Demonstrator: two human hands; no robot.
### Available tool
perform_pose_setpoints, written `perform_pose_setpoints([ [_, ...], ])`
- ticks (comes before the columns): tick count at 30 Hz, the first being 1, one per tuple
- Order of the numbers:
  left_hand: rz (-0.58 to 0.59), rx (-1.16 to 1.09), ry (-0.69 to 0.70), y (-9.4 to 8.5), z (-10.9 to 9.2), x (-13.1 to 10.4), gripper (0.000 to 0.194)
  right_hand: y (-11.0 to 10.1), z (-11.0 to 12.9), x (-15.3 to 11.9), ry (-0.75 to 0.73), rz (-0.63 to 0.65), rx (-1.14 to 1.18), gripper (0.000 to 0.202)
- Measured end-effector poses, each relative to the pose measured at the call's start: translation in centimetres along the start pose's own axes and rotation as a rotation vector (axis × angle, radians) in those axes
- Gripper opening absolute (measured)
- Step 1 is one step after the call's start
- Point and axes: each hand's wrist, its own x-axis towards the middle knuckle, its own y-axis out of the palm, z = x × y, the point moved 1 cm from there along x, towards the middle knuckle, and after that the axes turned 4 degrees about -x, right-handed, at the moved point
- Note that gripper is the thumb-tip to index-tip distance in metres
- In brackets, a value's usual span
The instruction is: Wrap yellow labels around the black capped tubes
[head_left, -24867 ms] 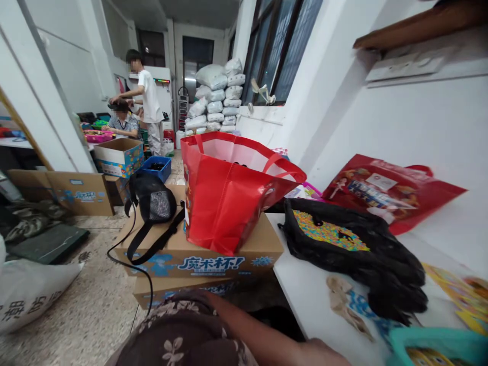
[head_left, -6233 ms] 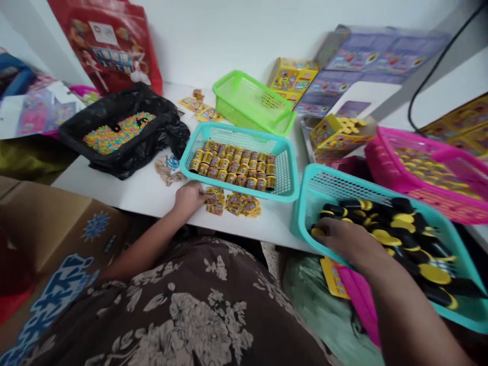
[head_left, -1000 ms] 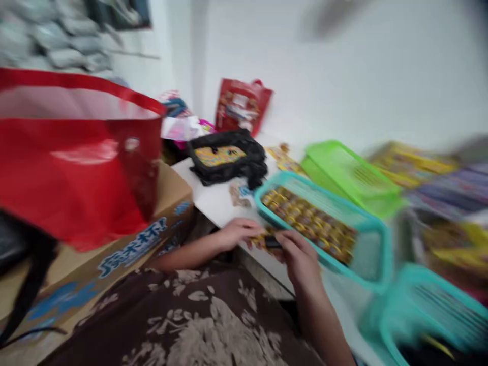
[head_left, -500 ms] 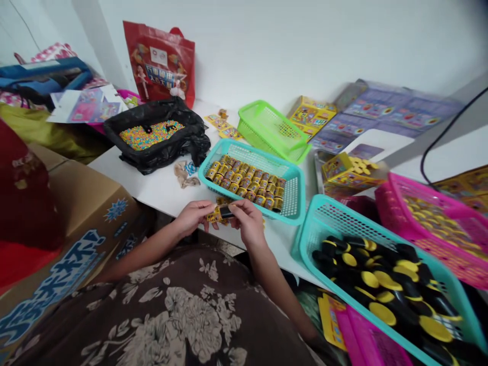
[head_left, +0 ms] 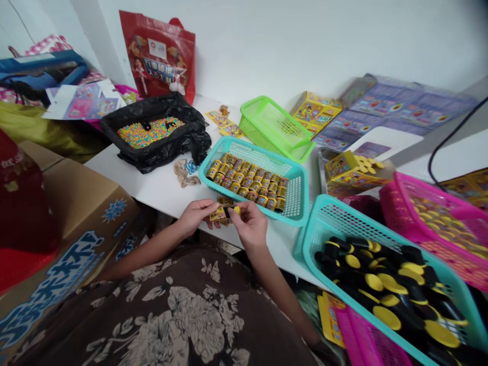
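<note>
Just over the table's front edge, my left hand [head_left: 197,215] pinches a yellow printed label [head_left: 217,215]. My right hand [head_left: 252,224] grips a small black container [head_left: 230,212] with a yellow cap, its side against the label. Whether the label is stuck to it I cannot tell. Behind my hands stands a turquoise basket [head_left: 299,203] with rows of small containers wrapped in yellow labels [head_left: 244,181]. To the right, another turquoise basket [head_left: 316,223] holds bare black containers with yellow caps [head_left: 387,282]. Part of a yellow printed piece lies behind my fingers.
A black-lined tub [head_left: 114,118] of coloured beads stands at the left, a rubber glove-like scrap [head_left: 183,175] before it. Behind are a green basket [head_left: 263,122] and a red bag [head_left: 160,61]. A pink basket [head_left: 396,203] is at right, a cardboard box [head_left: 84,229] at left.
My right fingers have shifted on the black container, and its yellow cap now shows between them. The label covers more of the container's side. The view has turned slightly.
</note>
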Motion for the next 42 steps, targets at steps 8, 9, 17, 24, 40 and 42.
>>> perform_pose_setpoints([
  [8,-0.054,0.029,0.041,0.6,-0.3,-0.2,0.048,-0.8,0.7,-0.2,0.043,0.008,0.107,0.033],
  [9,-0.045,0.015,0.037,0.6,-0.2,-0.3,0.049,-1.0,0.8,-0.2,0.063,0.025,0.135,0.032],
  [17,-0.017,-0.046,0.014,1.0,-0.2,-0.7,0.055,-1.2,0.5,-0.3,0.167,0.104,0.272,0.024],
  [24,-0.014,-0.149,-0.015,0.9,0.1,-0.6,0.051,-1.1,0.4,-0.4,0.274,0.157,0.376,0.024],
  [40,0.048,-0.201,-0.037,1.3,0.7,-0.7,0.048,-0.6,0.7,-1.0,0.133,0.131,0.229,0.031],
  [42,0.057,-0.184,-0.038,1.4,0.9,-0.8,0.047,-0.5,0.5,-1.0,0.133,0.133,0.252,0.031],
])
